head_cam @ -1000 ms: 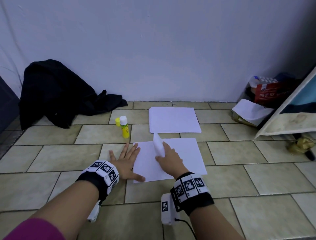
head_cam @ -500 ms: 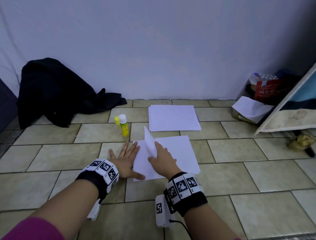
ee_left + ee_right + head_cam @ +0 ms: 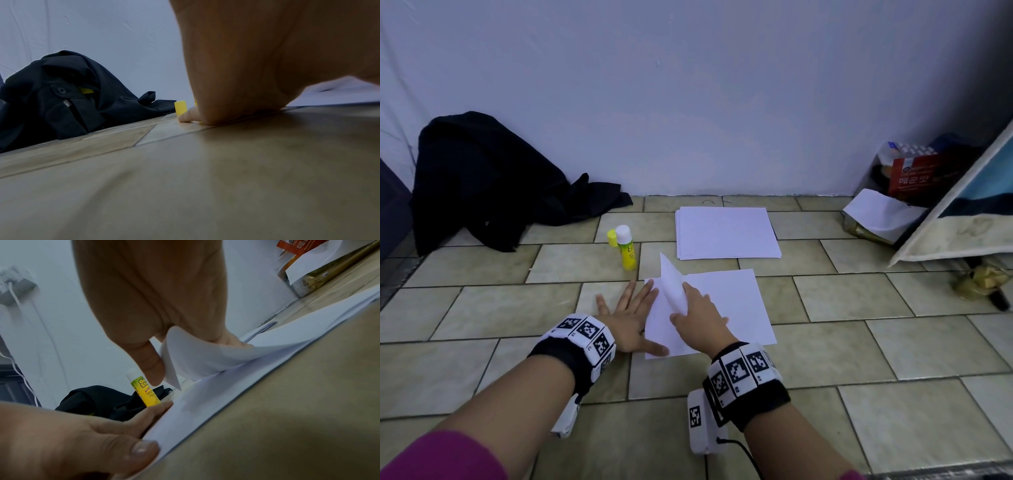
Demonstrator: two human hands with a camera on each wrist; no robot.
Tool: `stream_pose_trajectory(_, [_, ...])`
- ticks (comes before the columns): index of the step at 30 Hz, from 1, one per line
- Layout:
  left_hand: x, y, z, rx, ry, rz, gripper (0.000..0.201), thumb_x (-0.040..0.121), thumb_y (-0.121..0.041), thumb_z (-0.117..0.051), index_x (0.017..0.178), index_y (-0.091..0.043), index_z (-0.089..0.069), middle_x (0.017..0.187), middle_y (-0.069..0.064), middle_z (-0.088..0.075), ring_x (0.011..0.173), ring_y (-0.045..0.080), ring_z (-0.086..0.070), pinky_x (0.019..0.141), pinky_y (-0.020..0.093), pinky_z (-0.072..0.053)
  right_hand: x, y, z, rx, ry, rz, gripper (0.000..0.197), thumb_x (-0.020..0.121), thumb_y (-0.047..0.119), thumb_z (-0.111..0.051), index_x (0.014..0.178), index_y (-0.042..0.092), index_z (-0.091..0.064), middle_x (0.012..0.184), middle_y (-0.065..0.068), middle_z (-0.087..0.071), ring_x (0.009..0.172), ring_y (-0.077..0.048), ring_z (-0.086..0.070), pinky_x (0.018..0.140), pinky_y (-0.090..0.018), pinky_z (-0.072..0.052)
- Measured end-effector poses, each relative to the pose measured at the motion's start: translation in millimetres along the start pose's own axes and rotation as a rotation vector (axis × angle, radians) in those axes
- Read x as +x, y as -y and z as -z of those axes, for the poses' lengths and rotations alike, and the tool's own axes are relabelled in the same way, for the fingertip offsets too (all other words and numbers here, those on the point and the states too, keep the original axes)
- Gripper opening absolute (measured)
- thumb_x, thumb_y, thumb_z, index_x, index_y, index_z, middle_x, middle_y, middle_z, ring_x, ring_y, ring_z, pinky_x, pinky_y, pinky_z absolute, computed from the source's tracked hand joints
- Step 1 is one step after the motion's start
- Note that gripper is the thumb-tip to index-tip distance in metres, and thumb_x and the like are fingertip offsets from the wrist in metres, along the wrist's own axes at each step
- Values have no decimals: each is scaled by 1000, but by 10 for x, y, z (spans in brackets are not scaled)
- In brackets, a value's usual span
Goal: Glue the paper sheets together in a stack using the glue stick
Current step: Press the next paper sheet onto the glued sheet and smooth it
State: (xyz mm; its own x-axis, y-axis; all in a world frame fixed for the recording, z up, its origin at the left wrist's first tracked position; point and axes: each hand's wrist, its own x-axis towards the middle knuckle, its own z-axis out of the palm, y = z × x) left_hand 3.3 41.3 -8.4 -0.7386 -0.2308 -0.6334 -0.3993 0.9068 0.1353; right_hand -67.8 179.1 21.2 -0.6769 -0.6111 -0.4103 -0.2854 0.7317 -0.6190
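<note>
Pinching top sheet point(image 3: 671, 287) corner in my right hand point(image 3: 697, 317), peeling it up for gluing; left hand point(image 3: 628, 320), fingers flat, pinning near stack point(image 3: 726, 308) edge on floor. Glue stick point(image 3: 627, 248) standing uncapped nearby.

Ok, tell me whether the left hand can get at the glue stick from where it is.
Probably yes. The left hand lies flat on the floor with only bare tile between its fingertips and the upright glue stick; it holds nothing.

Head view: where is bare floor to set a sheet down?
Bare tile right of the near sheets, up to the clutter by the wall, and left of the left hand, below the black cloth. Crowded: glue stick and far paper pile.
</note>
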Motion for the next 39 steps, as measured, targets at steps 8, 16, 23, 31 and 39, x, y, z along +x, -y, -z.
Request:
stream_pose_trajectory(8, [13,10,2,-1,4,-1,120,78,-72,-54,147,-19,29,149,-9,41,137,20,39,105,70,14,8,5,-18,-16,6,1,61,99,21,-42,151,18,-12,154,0,-23,146,-24,-7,112,-60,-9])
stream_pose_trajectory(16, [0,-12,4,-8,5,2,119,79,-70,-55,147,-19,28,149,-9,41,137,20,38,104,70,14,-10,-10,-18,-20,4,18,60,98,20,-42,151,17,-14,151,-1,-27,143,-25,-14,110,-60,-12])
stream_pose_trajectory(23, [0,-15,6,-6,9,7,119,79,-71,-55,147,-18,28,149,-9,41,137,20,39,104,70,14,-7,-20,-4,-25,4,25,59,98,22,-44,150,18,-16,150,-1,-29,143,-24,-16,110,-59,-14])
stream_pose_trajectory(31, [13,2,-9,-10,-1,0,120,78,-71,-56,147,-19,28,148,-8,42,137,19,39,104,70,14,23,-56,0,4,24,31,68,96,31,-49,152,19,-12,156,1,-22,146,-24,-10,114,-56,-14])
stream_pose_trajectory(39, [-27,13,11,-52,-4,-10,121,78,-70,-58,147,-19,28,144,2,49,135,19,42,105,66,19,74,-96,-29,84,-3,50,64,88,32,-60,144,29,-28,143,-3,-41,137,-25,-29,109,-55,-26])
